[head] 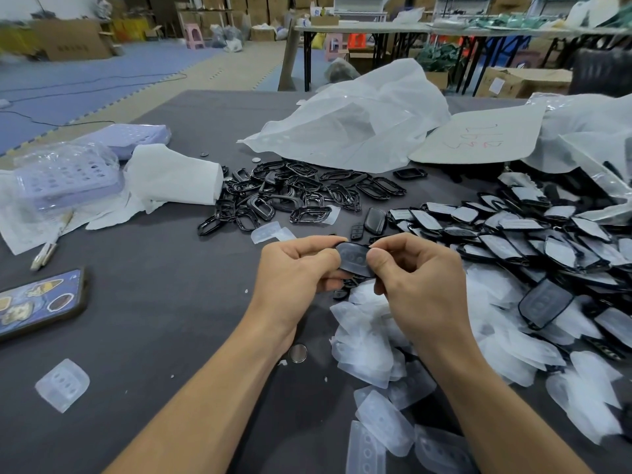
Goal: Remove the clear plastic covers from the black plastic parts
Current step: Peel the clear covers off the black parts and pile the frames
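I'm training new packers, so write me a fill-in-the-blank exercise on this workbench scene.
1. The left hand and the right hand together pinch one ____ part.
2. The phone lies to the ____ of both hands.
3. The heap of loose clear covers lies under the ____ hand.

Missing words: black; left; right.
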`<state>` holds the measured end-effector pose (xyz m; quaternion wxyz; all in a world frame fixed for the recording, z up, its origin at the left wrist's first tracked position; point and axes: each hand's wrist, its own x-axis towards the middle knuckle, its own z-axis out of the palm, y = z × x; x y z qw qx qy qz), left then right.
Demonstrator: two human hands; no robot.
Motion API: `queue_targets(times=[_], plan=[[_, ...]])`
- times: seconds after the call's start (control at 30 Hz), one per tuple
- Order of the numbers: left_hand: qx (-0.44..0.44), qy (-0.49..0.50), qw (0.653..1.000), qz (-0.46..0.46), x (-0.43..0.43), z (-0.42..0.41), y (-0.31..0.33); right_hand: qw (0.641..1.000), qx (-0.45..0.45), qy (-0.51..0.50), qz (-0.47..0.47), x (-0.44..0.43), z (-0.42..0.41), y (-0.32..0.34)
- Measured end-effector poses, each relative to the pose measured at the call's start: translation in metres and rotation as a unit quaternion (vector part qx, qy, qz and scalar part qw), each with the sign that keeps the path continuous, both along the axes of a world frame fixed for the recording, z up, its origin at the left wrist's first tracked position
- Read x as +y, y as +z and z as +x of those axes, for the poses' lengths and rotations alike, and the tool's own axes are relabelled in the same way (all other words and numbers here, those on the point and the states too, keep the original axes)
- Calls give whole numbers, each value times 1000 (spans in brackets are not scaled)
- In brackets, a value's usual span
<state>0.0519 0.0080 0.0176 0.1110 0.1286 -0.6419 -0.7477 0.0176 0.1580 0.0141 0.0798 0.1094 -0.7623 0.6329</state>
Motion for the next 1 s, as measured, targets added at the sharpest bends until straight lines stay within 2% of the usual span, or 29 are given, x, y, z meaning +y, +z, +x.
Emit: queue_targets(times=[0.37,0.63,0.9,1.0], plan=[[1,35,999,-16,4,0,1,999,-27,8,-21,-1,1,0],[37,-23,998,-34,8,4,3,996,26,-29,78,-4,5,0],[28,-14,999,-12,9,4,3,999,2,8,36,-1,-2,-3],[17,0,999,-39,8,2,0,999,10,6,41,0,-2,-4]])
